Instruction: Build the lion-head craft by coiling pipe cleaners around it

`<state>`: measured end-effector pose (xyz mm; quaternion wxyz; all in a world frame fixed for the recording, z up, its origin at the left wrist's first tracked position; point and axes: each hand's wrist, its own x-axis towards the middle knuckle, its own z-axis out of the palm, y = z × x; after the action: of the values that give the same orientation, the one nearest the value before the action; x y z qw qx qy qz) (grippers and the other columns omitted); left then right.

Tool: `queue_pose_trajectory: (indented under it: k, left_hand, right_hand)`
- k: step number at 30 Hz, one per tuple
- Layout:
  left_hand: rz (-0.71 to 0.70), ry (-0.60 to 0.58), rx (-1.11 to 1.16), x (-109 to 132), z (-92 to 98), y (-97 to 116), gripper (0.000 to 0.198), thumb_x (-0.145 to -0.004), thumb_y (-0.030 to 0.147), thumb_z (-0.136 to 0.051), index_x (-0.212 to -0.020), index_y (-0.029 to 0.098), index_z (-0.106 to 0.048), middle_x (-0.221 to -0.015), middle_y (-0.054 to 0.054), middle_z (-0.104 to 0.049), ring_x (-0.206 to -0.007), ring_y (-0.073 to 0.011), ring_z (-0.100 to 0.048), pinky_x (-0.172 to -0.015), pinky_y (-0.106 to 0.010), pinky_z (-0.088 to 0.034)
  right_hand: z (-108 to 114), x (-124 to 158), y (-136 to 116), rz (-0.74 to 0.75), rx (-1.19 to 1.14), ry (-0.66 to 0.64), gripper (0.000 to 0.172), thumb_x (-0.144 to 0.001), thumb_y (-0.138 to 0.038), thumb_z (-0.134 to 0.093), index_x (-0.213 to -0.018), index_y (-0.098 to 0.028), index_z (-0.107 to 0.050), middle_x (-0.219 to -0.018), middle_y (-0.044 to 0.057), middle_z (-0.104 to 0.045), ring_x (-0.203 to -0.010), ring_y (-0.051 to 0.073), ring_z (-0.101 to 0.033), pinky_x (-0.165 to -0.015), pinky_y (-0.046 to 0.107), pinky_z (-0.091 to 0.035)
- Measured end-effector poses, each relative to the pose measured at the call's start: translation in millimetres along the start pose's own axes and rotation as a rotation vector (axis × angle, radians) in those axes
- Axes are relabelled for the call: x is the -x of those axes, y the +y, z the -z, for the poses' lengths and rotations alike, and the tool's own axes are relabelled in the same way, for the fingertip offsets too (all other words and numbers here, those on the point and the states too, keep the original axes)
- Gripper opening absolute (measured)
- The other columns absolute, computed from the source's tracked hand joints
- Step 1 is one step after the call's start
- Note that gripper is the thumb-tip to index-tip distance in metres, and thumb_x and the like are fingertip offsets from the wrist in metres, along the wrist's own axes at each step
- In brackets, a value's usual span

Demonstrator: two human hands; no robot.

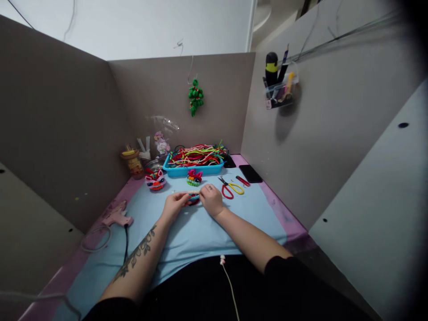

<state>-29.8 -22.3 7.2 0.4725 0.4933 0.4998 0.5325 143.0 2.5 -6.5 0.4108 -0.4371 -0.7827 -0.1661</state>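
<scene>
My left hand [175, 204] and my right hand [211, 199] meet over the middle of the table. Between them they hold a small knotted cord piece [194, 195] with a cream strand along its top and blue and dark red below. My left fingers pinch its left end, while the right fingers are curled round the other end. Just beyond my hands sits a finished-looking knotted cord head [194, 178] in pink, orange and green. A second, pink and red cord head [155, 180] stands to the left. Scissors [230, 187] with red and yellow handles lie open right of my right hand.
Behind stands a blue tray [194, 170] heaped with coloured cords [199, 156]. A red cutter [243, 181] and black phone [250, 174] lie at right, a pink glue gun [117, 216] with its cable at left. Partition walls enclose the table; a tool holder [279, 92] hangs on the right one.
</scene>
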Motion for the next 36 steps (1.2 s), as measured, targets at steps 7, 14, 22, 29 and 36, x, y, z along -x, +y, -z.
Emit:
queue_pose_trajectory:
  k: [7,14,22,29,36]
  left_hand:
    - [-0.017,-0.018,0.026,-0.5,0.3,0.6,0.043,-0.063,0.049,-0.071,-0.08,0.01,-0.071,-0.065,-0.007,-0.068,-0.056,-0.015,-0.061,-0.053,-0.023,-0.046]
    - [-0.065,-0.014,0.082,-1.2,2.3,0.4,0.049,-0.062,0.05,-0.072,-0.088,0.009,-0.069,-0.077,-0.008,-0.07,-0.059,-0.0132,-0.058,-0.061,-0.026,-0.049]
    - [-0.104,0.003,0.077,-0.7,1.3,3.4,0.053,-0.061,0.047,-0.075,-0.098,0.011,-0.065,-0.073,-0.005,-0.068,-0.062,-0.0136,-0.06,-0.064,-0.026,-0.048]
    - [-0.079,0.051,0.063,1.7,1.9,6.7,0.045,-0.056,0.047,-0.078,-0.081,0.011,-0.065,-0.066,-0.005,-0.067,-0.059,-0.0145,-0.061,-0.061,-0.026,-0.048]
    - [-0.013,0.055,0.056,2.5,1.7,8.6,0.039,-0.06,0.049,-0.072,-0.07,0.012,-0.066,-0.062,-0.003,-0.065,-0.055,-0.0142,-0.06,-0.056,-0.024,-0.047]
  right_hand:
    - [-2.8,0.8,-3.1,0.0,-0.01,-0.059,0.01,-0.085,-0.016,-0.051,-0.077,-0.018,-0.057,-0.079,0.007,-0.058,-0.079,0.021,-0.048,-0.067,0.031,-0.036]
    - [0.7,1.5,1.0,-0.012,-0.329,-0.123,0.019,-0.085,-0.025,-0.055,-0.103,-0.017,-0.057,-0.093,0.006,-0.062,-0.085,0.018,-0.056,-0.075,0.028,-0.043]
    - [4.4,0.3,-0.2,-0.011,-0.316,-0.114,0.014,-0.089,-0.021,-0.048,-0.086,-0.02,-0.061,-0.082,0.004,-0.063,-0.08,0.016,-0.057,-0.074,0.026,-0.042]
    - [5.2,-0.3,0.0,-0.06,-0.297,-0.061,0.01,-0.085,-0.017,-0.053,-0.079,-0.019,-0.06,-0.078,0.003,-0.062,-0.077,0.017,-0.055,-0.071,0.026,-0.04]
    - [2.9,0.4,3.2,-0.04,-0.211,-0.045,0.013,-0.084,-0.015,-0.052,-0.075,-0.02,-0.059,-0.076,0.004,-0.06,-0.077,0.018,-0.051,-0.07,0.028,-0.038]
